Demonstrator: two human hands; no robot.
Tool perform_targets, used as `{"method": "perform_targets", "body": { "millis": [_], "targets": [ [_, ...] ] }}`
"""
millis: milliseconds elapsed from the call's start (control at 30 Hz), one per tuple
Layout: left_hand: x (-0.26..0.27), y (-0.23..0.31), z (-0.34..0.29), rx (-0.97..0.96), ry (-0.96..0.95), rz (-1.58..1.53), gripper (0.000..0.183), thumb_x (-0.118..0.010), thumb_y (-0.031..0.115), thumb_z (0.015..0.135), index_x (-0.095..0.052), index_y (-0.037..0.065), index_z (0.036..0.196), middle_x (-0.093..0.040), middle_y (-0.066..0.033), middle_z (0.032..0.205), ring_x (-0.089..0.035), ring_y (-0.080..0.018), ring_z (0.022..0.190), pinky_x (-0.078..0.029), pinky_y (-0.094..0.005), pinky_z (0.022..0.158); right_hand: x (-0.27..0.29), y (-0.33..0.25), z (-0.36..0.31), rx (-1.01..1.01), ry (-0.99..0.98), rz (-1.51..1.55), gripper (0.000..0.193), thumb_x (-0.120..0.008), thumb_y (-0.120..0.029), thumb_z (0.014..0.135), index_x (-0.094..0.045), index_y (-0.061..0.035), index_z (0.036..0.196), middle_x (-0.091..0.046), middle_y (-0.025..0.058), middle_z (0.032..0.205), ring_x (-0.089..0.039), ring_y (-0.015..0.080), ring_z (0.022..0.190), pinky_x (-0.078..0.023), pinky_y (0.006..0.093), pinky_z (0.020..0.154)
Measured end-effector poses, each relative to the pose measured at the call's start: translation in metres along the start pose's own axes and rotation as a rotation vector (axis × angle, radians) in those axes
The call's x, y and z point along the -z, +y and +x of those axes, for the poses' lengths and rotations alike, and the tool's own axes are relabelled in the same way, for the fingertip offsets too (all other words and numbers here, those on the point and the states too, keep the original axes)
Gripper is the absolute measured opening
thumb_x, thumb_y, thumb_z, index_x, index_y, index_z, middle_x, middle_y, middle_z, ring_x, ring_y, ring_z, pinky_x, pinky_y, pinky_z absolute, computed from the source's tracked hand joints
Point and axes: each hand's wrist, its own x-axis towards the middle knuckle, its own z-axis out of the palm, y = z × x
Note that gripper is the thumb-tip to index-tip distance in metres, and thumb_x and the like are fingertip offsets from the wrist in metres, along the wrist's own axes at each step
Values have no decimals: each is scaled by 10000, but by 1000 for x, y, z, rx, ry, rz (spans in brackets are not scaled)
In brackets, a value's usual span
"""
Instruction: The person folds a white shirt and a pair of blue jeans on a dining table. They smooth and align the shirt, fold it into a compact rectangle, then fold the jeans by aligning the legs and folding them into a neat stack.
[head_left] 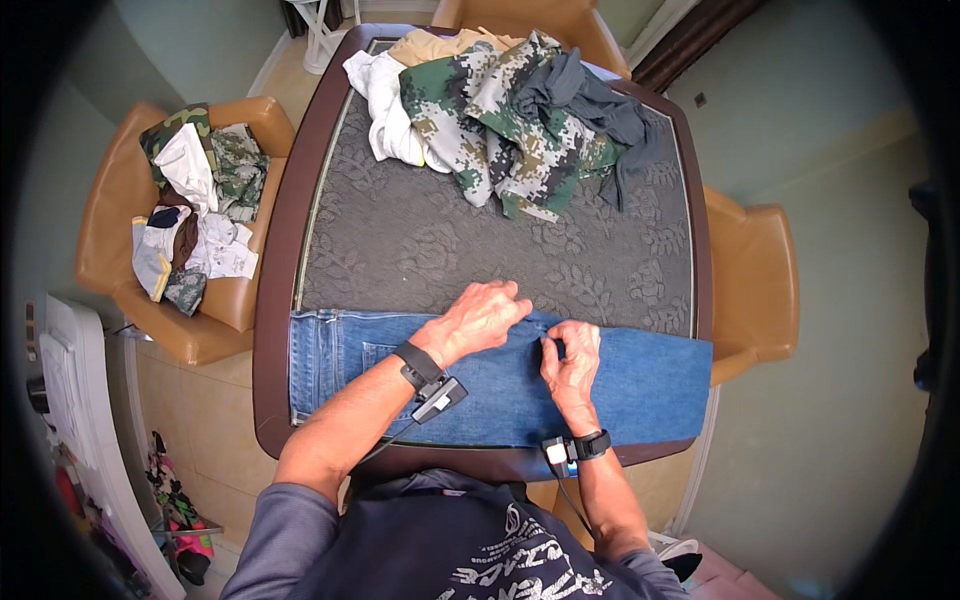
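Note:
A pair of blue jeans point(650, 385) lies folded lengthwise across the near side of the table, with the waistband on the left and the legs reaching the right edge. My left hand point(482, 318) is closed at the upper edge of the denim near its middle, its fingertips partly hidden. Just right of it, my right hand point(572, 365) pinches a small bit of the same cloth between thumb and fingers. The denim puckers slightly between the two hands. Each wrist wears a black strap with a small device and a cable.
A heap of camouflage clothes point(500, 120), with white and dark grey garments, covers the table's far end. The table point(400, 240) has a dark floral surface and a brown rim. More clothes lie on a tan chair point(110, 240) at left; another tan chair point(755, 280) stands at right.

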Motion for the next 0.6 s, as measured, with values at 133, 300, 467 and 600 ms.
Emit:
{"method": "perform_targets", "body": {
  "millis": [133, 300, 467, 600],
  "targets": [
    [-15, -23, 2, 218, 57, -241, 128, -603, 2, 758, -605, 41, 880, -646, -180, 837, -648, -401, 825, -517, -489, 683, -5, -2, 13, -52, 161, -69, 205, -730, 5, 732, -624, -66, 892, -616, 113, 926, -560, 313, 899, -448, 411, 811],
    [-41, -28, 8, 423, 135, -169, 204, -617, 43, 767, -594, 52, 969, -641, -178, 865, -641, -408, 814, -513, -505, 720, -29, 4, -1, -130, -257, -75, 283, -721, -129, 807, -624, -44, 1059, -629, 167, 964, -589, 373, 920, -508, 469, 792],
    [-37, -24, -10, 380, 277, -10, 206, -636, 30, 769, -600, 53, 971, -600, -155, 924, -604, -372, 897, -502, -487, 774, -40, 9, 13, -246, -376, -140, 313, -713, -150, 819, -611, -52, 1099, -617, 164, 925, -591, 361, 905, -506, 466, 780],
    [13, -22, -66, 375, 376, 247, 225, -658, 37, 765, -618, 31, 986, -601, -131, 1010, -565, -331, 990, -459, -455, 848, -37, -17, -4, -105, -256, -15, 325, -705, -133, 822, -615, -33, 1118, -614, 163, 938, -587, 364, 899, -504, 459, 783]
  ]
}}
